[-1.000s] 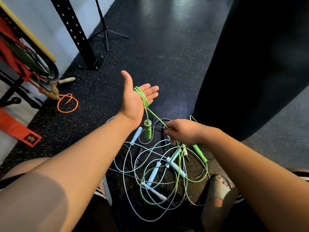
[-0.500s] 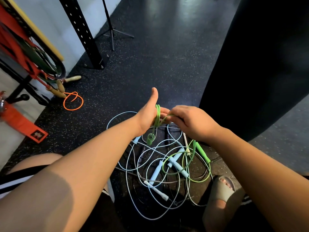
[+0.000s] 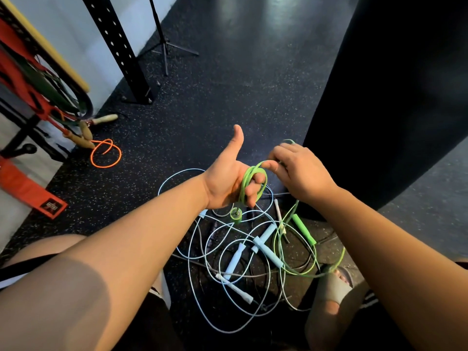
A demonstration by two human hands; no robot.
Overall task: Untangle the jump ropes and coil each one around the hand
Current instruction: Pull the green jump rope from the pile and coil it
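Black perforated post (image 3: 119,46) beside tripod stand (image 3: 164,50); large black cylinder (image 3: 392,97) right; red strap (image 3: 27,192) left.

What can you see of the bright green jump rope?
The bright green plastic jump rope is a thin, glossy cord with two matching handles. Several loops sit round the fingers of the left hand, and one handle dangles just below it. The right hand pinches the cord beside the coil. The rest trails down to the speckled black floor, tangled among pale blue jump ropes, where the second handle lies.

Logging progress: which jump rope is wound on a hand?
The green rope, looped round the left hand; the pale blue ropes lie on the floor.
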